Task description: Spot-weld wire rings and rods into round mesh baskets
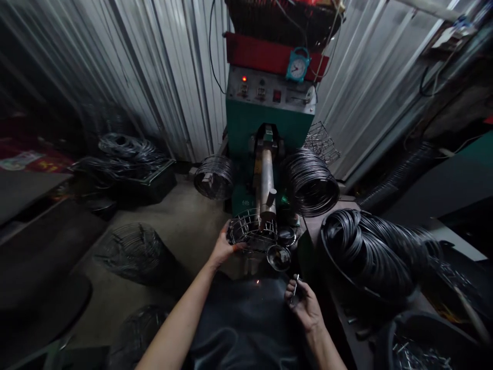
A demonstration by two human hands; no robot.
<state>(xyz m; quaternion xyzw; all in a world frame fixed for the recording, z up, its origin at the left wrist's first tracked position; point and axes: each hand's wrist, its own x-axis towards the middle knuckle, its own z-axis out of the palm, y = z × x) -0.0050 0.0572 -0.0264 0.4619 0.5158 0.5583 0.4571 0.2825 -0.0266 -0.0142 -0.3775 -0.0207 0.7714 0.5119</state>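
My left hand (222, 249) grips the left rim of a round wire basket frame (241, 226). The frame sits at the front end of a thick metal arm (266, 177) on a green welding machine (242, 123). Lower right, over my dark apron (246, 318), my right hand (306, 303) pinches a short, shiny metal rod (296, 285) between thumb and fingers. Two small round cups (279, 258) hang just right of the basket frame, their contents hard to make out. A small orange spark glows above the apron.
Wire ring bundles (311, 182) flank the machine on both sides. At right, a tub (365, 257) is heaped with wire rings, and a bucket (419, 334) holds short metal pieces. A wire stack (133, 252) stands on the floor at left. A blue clock (298, 67) tops the control panel.
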